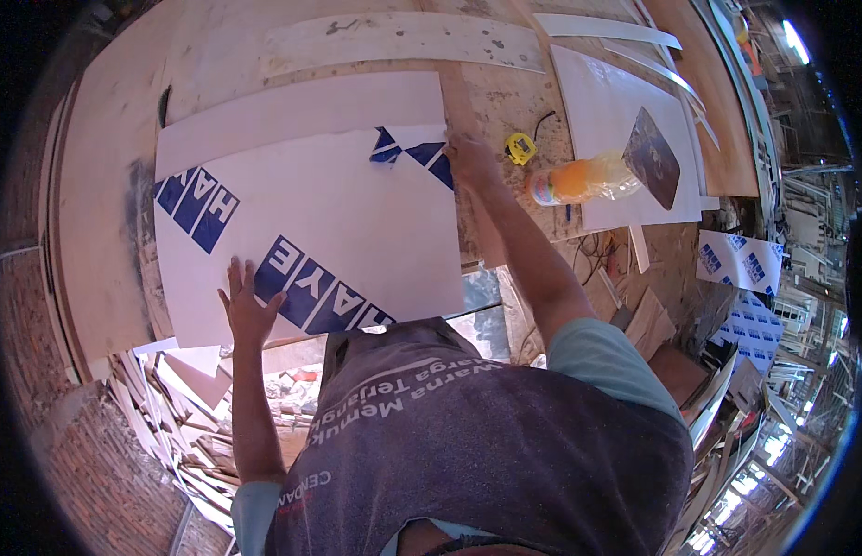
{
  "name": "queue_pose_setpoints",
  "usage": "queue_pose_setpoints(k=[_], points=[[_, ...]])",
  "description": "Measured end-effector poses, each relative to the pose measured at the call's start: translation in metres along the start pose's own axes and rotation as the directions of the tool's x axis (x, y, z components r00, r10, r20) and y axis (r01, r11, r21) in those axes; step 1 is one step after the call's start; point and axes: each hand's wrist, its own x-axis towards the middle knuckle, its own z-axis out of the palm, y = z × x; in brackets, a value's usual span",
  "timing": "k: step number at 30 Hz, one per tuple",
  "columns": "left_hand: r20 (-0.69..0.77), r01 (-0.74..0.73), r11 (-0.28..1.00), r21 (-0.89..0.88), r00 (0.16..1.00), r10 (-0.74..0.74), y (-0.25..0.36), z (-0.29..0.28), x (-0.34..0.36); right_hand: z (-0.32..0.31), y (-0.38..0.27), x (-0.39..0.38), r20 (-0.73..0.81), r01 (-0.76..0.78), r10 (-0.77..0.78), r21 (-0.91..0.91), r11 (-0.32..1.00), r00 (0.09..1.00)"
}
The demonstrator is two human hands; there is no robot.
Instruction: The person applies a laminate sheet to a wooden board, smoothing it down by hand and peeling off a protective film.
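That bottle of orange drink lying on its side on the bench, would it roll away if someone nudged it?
Probably yes: the orange bottle is round and lies on its side on a smooth white sheet. It looks mostly full, so likely heavy for its size. The dark trowel-like plate beside it might stop it on that side.

A big wooden table (97, 232) fills the top and middle of the frame. Its plywood top is brown, scratched and marked with pale stains. At the left edge and lower left of the frame stands a red brick wall (42, 371). Below the table, in the lower left, lies a messy pile of wood scraps (185, 426) and thin cut-off pieces. At the right edge, more boards and sheets (728, 389) lean in stacks. Bright daylight comes in at the lower right and the top right corner, past beams and frames there.
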Motion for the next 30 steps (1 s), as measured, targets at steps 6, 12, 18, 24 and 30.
queue_pose_setpoints(k=[6,12,18,24,30], points=[[0.018,0.013,1.000,0.015,1.000,-0.013,0.004,-0.003,0.002,0.004,0.011,0.001,0.136,-0.005,0.011,-0.039,0.999,0.991],[0.015,0.018,0.999,0.032,1.000,-0.019,-0.003,0.003,0.000,-0.007,0.007,0.003,0.175,-0.130,0.112,0.091,0.987,0.978],[0.001,0.025,0.999,0.021,1.000,-0.025,0.001,0.001,-0.001,-0.001,0.003,0.002,0.157,-0.023,0.045,-0.142,0.990,0.987],[-0.014,0.019,1.000,0.008,1.000,-0.019,-0.001,0.002,0.001,-0.003,0.011,0.014,0.116,-0.124,0.128,-0.047,0.991,0.985],[-0.027,0.020,1.000,0.013,0.999,-0.020,0.000,0.002,-0.001,0.006,0.000,0.014,0.209,0.061,-0.004,-0.265,0.962,0.978]])
